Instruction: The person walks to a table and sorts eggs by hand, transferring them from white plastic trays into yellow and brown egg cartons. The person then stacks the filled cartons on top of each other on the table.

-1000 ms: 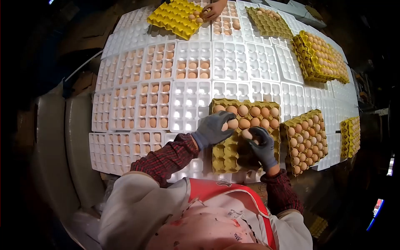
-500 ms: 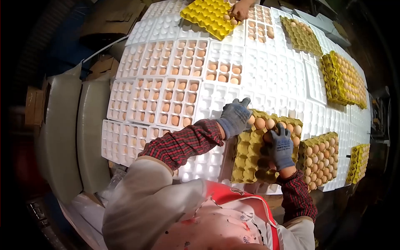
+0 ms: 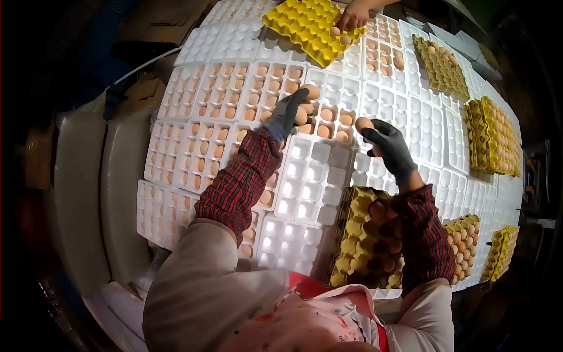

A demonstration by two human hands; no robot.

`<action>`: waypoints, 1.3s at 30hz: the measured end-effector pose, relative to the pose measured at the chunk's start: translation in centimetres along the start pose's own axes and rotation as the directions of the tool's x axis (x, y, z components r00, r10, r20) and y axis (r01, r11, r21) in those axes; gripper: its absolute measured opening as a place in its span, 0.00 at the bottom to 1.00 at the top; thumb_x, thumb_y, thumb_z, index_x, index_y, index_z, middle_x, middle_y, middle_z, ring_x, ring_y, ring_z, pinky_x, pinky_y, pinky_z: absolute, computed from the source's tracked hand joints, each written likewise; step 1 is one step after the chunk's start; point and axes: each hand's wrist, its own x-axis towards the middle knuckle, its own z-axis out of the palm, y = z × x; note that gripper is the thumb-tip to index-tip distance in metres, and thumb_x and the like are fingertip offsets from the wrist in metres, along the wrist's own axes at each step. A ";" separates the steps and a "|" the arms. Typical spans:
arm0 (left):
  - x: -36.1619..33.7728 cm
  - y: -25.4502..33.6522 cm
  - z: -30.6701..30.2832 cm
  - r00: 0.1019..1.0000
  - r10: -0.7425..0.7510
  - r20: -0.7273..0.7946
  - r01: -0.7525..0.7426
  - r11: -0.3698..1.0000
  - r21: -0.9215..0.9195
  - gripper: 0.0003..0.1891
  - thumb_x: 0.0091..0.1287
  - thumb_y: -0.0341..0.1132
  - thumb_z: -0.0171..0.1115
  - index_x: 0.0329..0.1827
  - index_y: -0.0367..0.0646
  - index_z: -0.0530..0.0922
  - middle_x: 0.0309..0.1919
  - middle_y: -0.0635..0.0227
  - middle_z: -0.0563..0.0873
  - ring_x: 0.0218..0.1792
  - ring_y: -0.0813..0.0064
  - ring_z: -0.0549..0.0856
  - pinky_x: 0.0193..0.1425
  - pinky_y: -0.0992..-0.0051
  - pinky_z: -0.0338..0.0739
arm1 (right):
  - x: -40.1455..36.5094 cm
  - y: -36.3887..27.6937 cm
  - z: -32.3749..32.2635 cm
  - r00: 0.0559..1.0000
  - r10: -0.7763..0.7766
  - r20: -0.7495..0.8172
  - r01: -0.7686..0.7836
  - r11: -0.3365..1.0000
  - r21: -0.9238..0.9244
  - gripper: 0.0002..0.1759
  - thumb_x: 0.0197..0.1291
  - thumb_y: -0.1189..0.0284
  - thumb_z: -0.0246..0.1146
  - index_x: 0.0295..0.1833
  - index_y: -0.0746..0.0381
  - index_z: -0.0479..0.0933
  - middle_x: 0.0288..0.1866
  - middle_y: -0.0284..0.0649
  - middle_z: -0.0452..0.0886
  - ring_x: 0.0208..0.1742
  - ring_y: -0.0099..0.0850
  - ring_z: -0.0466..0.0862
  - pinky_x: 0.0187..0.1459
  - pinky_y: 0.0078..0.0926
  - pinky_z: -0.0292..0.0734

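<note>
My left hand [image 3: 285, 112], in a grey glove, grips eggs [image 3: 309, 92] above the white foam trays near the middle. Below it, the nearest tray [image 3: 319, 151] has empty cells, while a tray just beyond holds eggs [image 3: 325, 130] in its lower rows. My right hand [image 3: 392, 146], gloved too, is closed on at least one egg [image 3: 364, 124] at its fingertips, over empty foam cells. A yellow-brown egg carton [image 3: 352, 234] lies near my body, partly filled with eggs and partly hidden by my right sleeve.
Another person's hand [image 3: 355, 15] touches eggs on a bright yellow carton [image 3: 311, 29] at the far side. More egg-filled cartons [image 3: 495, 138] stand on the right. Egg-filled foam trays [image 3: 220, 88] cover the left. Tall wrapped stacks [image 3: 129, 199] stand beyond the left edge.
Both my hands have moved away from the near carton and out over the foam trays, now with eggs in them. The view has shifted slightly.
</note>
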 end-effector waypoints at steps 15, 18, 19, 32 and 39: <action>12.8 -2.7 4.0 0.973 -0.193 0.122 -0.058 0.307 0.950 0.17 0.70 0.43 0.54 0.56 0.50 0.83 0.56 0.56 0.83 0.56 0.53 0.83 0.61 0.57 0.78 | 20.8 3.1 2.9 0.901 -0.430 -0.048 0.082 0.279 -0.957 0.37 0.68 0.48 0.57 0.75 0.57 0.64 0.77 0.47 0.65 0.79 0.52 0.59 0.74 0.59 0.55; 13.1 -1.7 6.2 0.978 0.204 0.032 -0.162 0.660 0.734 0.16 0.73 0.42 0.54 0.57 0.47 0.82 0.58 0.56 0.84 0.59 0.52 0.81 0.63 0.58 0.77 | 17.6 2.1 1.4 0.976 -0.202 0.080 0.151 0.367 -0.918 0.38 0.68 0.47 0.55 0.77 0.57 0.62 0.79 0.48 0.63 0.81 0.48 0.59 0.76 0.58 0.52; 13.4 -1.5 7.0 0.898 0.441 0.007 -0.347 0.698 0.626 0.17 0.73 0.42 0.56 0.59 0.47 0.82 0.58 0.58 0.84 0.59 0.52 0.81 0.63 0.57 0.77 | 15.3 2.0 1.2 0.952 -0.296 0.080 0.219 0.473 -0.853 0.39 0.68 0.48 0.57 0.77 0.58 0.64 0.77 0.50 0.67 0.78 0.48 0.65 0.76 0.51 0.57; 0.4 13.5 12.7 0.856 -0.029 0.516 0.038 0.999 -0.007 0.20 0.68 0.40 0.70 0.62 0.46 0.82 0.49 0.59 0.88 0.47 0.69 0.87 0.52 0.74 0.81 | -29.5 11.0 -12.0 0.699 -0.173 -0.694 -0.001 0.970 -0.242 0.19 0.61 0.77 0.71 0.58 0.67 0.80 0.55 0.38 0.85 0.53 0.28 0.84 0.58 0.28 0.78; -14.2 20.8 17.1 0.741 0.002 0.671 -0.521 0.632 0.574 0.30 0.59 0.45 0.73 0.64 0.45 0.76 0.55 0.60 0.79 0.55 0.58 0.80 0.61 0.60 0.76 | -34.4 10.8 -8.4 0.953 -0.281 -0.112 0.100 0.643 -0.760 0.24 0.48 0.71 0.74 0.54 0.58 0.82 0.53 0.43 0.81 0.53 0.44 0.82 0.54 0.41 0.79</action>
